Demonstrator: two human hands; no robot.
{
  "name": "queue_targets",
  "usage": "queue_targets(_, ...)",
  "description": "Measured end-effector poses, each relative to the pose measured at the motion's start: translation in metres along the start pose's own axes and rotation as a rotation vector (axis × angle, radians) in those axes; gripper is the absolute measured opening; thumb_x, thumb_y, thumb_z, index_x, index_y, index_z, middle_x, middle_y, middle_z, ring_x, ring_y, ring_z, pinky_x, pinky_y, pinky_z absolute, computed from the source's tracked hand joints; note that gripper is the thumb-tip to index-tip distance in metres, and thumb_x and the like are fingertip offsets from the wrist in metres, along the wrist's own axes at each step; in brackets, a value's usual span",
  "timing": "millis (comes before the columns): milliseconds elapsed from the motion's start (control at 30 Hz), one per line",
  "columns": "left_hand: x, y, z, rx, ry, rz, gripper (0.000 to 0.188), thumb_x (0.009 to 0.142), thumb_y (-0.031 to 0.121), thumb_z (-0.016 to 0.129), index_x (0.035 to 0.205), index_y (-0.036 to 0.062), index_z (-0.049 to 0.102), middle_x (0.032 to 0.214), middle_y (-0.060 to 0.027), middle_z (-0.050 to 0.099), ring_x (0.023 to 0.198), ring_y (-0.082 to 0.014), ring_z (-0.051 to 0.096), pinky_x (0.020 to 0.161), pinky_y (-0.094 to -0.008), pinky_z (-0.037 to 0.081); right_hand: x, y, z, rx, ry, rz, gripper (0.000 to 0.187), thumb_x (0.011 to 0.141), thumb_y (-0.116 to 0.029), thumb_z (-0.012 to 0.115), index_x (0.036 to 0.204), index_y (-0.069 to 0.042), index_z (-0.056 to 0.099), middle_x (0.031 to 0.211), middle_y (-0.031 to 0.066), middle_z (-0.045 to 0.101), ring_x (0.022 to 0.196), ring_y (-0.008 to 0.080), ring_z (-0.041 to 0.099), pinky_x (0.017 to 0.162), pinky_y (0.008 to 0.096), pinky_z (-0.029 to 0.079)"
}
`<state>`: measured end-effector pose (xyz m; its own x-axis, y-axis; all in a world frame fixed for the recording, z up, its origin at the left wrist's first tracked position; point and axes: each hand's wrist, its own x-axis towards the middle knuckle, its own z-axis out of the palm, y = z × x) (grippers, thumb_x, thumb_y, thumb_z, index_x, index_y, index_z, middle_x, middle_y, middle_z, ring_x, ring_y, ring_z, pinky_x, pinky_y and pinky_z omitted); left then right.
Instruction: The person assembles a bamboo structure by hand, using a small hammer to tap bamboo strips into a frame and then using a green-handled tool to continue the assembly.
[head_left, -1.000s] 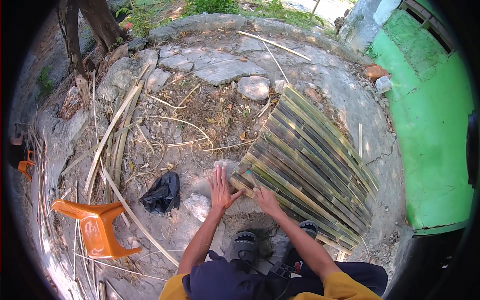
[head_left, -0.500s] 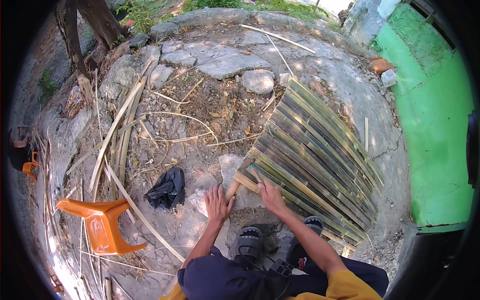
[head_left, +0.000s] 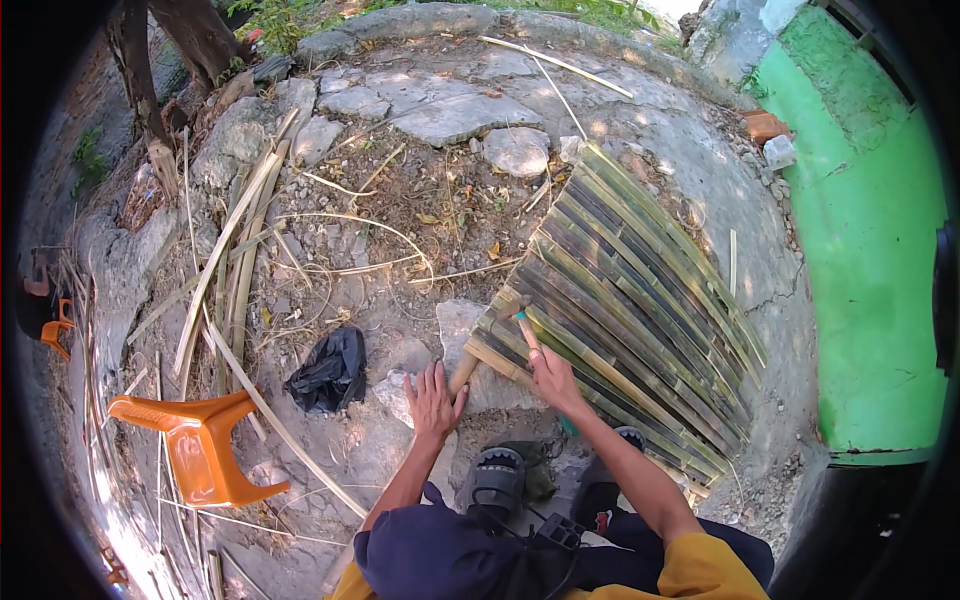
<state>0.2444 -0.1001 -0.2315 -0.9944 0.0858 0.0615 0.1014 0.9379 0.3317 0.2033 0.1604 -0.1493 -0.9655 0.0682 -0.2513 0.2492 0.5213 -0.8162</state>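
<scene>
Slats (head_left: 612, 308) on ground (head_left: 392, 345), toward right edge. Right hand (head_left: 556, 380) closed round hammer (head_left: 530, 333), head at slats' left end. Left hand (head_left: 433, 402) spread, thumb by stick (head_left: 464, 372), grip unclear: keep clear of blows.

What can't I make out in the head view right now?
Head view:
Handle end of the hammer: hidden by the right hand.
Underside of the bamboo panel: hidden by its top face.
Inside of the black bag: hidden by its folds.
Top of the thick tree trunk: cut off by the upper edge.
</scene>
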Motion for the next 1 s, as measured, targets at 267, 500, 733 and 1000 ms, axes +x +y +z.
queue_targets(267,0.001,0.004,-0.001,0.009,-0.011,0.003,0.077,0.095,0.054,0.063,0.148,-0.0001,0.050,0.144,-0.0154,0.055,0.134,-0.0327,0.050,0.125,-0.0612,0.020,-0.005,-0.019,0.011,0.004,0.086,-0.027,0.041,0.110,-0.037,0.049,0.097,0.001,0.057,0.072,0.0254,0.063,0.070,0.0455,0.066,0.066,0.0527,0.048)
queue_targets(500,0.000,0.003,-0.003,-0.004,-0.045,-0.008,0.077,0.095,0.051,0.065,0.151,0.0011,0.045,0.144,-0.0139,0.055,0.137,-0.0315,0.049,0.127,-0.0596,0.018,-0.014,-0.025,0.011,-0.042,0.085,-0.050,0.034,0.109,-0.031,0.051,0.100,0.001,0.055,0.073,0.0310,0.060,0.075,0.0540,0.062,0.064,0.0590,0.042)
queue_targets(733,0.000,0.004,0.000,-0.064,0.087,-0.043,0.071,0.094,0.053,0.068,0.140,0.0020,0.050,0.134,-0.0178,0.056,0.131,-0.0347,0.051,0.122,-0.0574,0.024,-0.020,-0.033,-0.005,-0.019,0.145,-0.145,0.032,0.108,-0.029,0.054,0.099,0.001,0.056,0.068,0.0277,0.057,0.068,0.0516,0.061,0.061,0.0571,0.041)
queue_targets(1000,0.043,0.023,0.008,-0.175,0.105,-0.118,0.074,0.087,0.050,0.078,0.132,-0.0005,0.048,0.133,-0.0206,0.051,0.125,-0.0400,0.047,0.112,-0.0546,0.032,-0.029,-0.029,-0.019,-0.174,0.010,-0.301,0.026,0.106,-0.027,0.057,0.108,-0.001,0.057,0.078,0.0283,0.064,0.076,0.0494,0.066,0.066,0.0547,0.049)
